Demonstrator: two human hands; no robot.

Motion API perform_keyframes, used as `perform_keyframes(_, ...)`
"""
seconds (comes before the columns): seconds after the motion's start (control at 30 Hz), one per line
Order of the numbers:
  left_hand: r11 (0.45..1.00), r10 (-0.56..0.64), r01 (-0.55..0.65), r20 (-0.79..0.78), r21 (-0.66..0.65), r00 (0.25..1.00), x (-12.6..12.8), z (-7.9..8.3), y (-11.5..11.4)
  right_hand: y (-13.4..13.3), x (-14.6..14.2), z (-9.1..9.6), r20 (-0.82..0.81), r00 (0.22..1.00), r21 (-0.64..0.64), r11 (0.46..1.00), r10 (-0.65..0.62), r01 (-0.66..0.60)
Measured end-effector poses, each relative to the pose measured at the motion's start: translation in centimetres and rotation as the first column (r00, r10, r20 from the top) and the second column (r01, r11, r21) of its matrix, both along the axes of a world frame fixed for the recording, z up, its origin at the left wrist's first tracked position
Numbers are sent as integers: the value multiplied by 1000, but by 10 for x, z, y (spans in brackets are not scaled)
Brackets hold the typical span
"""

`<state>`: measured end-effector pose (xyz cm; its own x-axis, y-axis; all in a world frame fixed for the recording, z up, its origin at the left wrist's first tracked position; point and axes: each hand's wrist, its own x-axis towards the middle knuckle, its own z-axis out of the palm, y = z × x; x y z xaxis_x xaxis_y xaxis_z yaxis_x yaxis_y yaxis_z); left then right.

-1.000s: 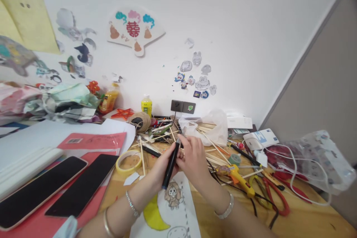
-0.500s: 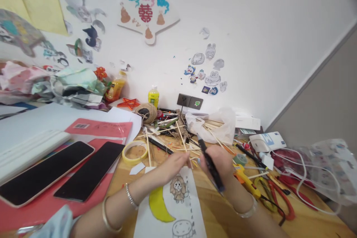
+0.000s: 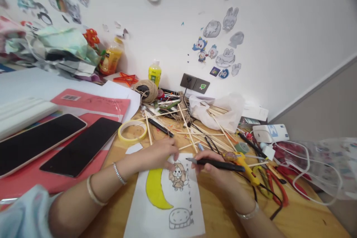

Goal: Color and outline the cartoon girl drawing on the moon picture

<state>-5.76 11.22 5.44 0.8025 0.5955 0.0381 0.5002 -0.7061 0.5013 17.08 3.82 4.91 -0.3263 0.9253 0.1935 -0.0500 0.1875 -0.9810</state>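
A white sheet of paper (image 3: 139, 215) lies on the wooden table in front of me. On it are a yellow crescent moon (image 3: 156, 190), a small long-haired figure (image 3: 178, 178), a round drum-like outline drawing (image 3: 180, 217) and a column of handwritten characters. My left hand (image 3: 160, 153) rests on the sheet's top edge, fingers loosely bent and thumb apart, holding nothing. In my right hand (image 3: 213, 169) is a black pen (image 3: 216, 164), held slanting with its grey tip pointing left, close to the top of the characters. Whether the tip touches the paper, I cannot tell.
Yellow tape (image 3: 132, 131), two phones (image 3: 80, 147) and a red folder (image 3: 92, 98) lie left. Behind are thin wooden sticks (image 3: 186, 126), twine (image 3: 146, 90) and a plastic bag (image 3: 200, 109). At right sit a yellow glue gun (image 3: 251, 174), pliers (image 3: 275, 187) and a white cable (image 3: 308, 169).
The view has tilted down. My right hand has lowered to the paper, and the pen has turned from steep to nearly level. My left hand stays at the sheet's top edge.
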Motion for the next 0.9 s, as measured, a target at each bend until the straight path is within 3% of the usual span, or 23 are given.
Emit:
perform_keyframes(0.13,996,-80,78,35,53,996,-2,-6,4,-2,-10,-9,28,996,-123,989,85,-81)
perform_keyframes(0.23,994,-80,79,19,73,997,-2,-7,4,-1,-19,-15,149,988,-178,984,51,-23)
perform_keyframes(0.5,994,-91,90,23,55,996,-2,-3,2,8,-18,-20,352,934,77,996,-58,32)
perform_keyframes(0.9,996,-52,56,-70,62,996,3,4,-2,8,-17,-18,426,903,101,995,-48,5)
